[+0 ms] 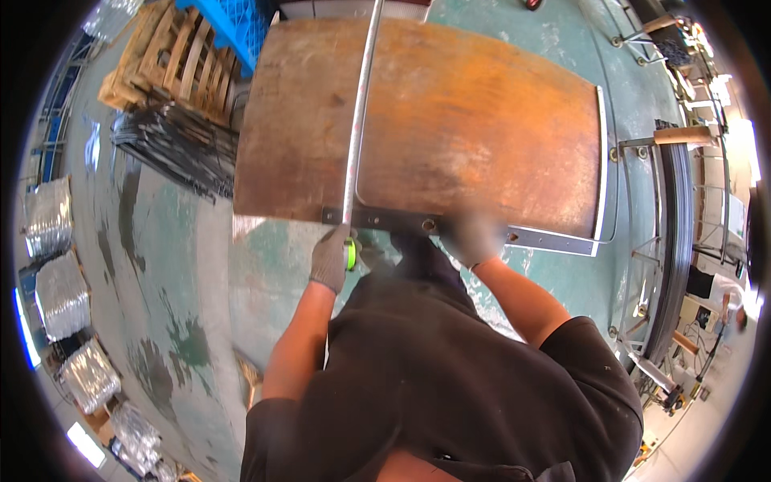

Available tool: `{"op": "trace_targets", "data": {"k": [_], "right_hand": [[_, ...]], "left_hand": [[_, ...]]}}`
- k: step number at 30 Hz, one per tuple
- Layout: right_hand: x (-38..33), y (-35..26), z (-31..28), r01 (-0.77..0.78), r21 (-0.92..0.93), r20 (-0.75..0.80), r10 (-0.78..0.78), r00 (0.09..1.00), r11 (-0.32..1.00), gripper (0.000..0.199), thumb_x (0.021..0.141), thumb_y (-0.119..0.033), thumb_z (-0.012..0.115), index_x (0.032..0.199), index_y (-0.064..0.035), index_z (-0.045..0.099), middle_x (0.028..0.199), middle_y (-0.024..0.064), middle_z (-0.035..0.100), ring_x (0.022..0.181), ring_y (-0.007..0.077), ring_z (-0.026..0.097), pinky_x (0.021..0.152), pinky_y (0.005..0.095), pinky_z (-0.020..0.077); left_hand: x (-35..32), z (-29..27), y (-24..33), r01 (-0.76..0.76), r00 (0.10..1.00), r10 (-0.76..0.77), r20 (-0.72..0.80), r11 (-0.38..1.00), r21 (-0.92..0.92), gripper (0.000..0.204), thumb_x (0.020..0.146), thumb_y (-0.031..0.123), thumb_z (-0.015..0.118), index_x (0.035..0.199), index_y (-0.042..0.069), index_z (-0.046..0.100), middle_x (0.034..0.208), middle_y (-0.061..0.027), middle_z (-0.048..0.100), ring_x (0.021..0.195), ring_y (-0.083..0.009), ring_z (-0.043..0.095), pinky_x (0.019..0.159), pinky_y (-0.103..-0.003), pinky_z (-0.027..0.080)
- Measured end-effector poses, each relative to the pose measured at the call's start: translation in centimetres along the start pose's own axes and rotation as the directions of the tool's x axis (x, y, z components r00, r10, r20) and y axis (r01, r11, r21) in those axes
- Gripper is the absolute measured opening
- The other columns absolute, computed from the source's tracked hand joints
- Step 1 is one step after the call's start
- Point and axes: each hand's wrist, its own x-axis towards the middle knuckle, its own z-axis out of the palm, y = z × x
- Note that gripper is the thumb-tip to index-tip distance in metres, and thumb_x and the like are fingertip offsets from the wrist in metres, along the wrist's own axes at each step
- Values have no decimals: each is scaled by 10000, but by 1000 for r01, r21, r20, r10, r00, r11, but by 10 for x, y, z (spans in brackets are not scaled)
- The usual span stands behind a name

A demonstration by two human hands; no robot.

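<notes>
The gloved left hand (331, 259) closes its grip on a green-cased tape measure (350, 254) at the rusty brown steel desk's (482, 112) near edge; its silver blade (359, 112) spans the top; the right hand (472, 239) is blurred, its grip unclear; measuring seems underway; reading next needs a taut, straight blade.

The person wears a dark, near-black short-sleeved shirt (450, 377) of loose cut, its cloth creased across the chest and dusted here and there with pale specks, and each of its 2 sleeves ends above the elbow, leaving the forearms bare. The left hand (331, 257) is covered by a grey knit work glove with a snug cuff at the wrist, the weave worn and a little grimy. The right hand (472, 239) shows only as a blurred grey shape, so a matching glove there is likely but cannot be told for sure
</notes>
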Motion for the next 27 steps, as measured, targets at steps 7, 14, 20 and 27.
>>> {"op": "trace_targets", "data": {"k": [7, 14, 20, 27], "right_hand": [[3, -1, 4, 26, -94, -144, -39, 989, 995, 195, 902, -316, 747, 971, -135, 776, 1016, 136, 733, 978, 384, 703, 816, 524, 535], [2, 2, 11, 28, -72, -114, -36, 993, 997, 267, 902, -354, 755, 1026, -118, 765, 1059, 151, 730, 1021, 387, 699, 852, 524, 537], [5, -2, -2, 4, -40, -21, -4, 1000, 999, 362, 902, -414, 805, 1077, -100, 758, 1077, 148, 718, 1030, 392, 691, 860, 527, 553], [-11, 13, 33, 46, 90, -93, -38, 995, 995, 627, 796, -464, 944, 1241, -84, 718, 1144, 134, 700, 1086, 381, 679, 886, 516, 612]], "left_hand": [[20, -3, -17, 38, 999, -38, -27, 999, 0, 366, 1097, 420, 666, 1050, 61, 723, 797, -89, 702, 586, -183, 639, 516, -340, 481], [36, -5, -37, 97, 993, -93, -67, 994, 53, 351, 1116, 422, 656, 1029, 88, 720, 798, -69, 696, 581, -185, 646, 503, -342, 485], [48, -11, -54, 119, 990, -112, -91, 990, 70, 393, 1111, 464, 654, 1048, 83, 726, 809, -77, 704, 586, -182, 645, 516, -342, 502], [58, -18, -55, 135, 987, -126, -104, 987, 86, 419, 1113, 475, 651, 1095, 64, 727, 829, -96, 721, 602, -191, 652, 521, -353, 505]]}}
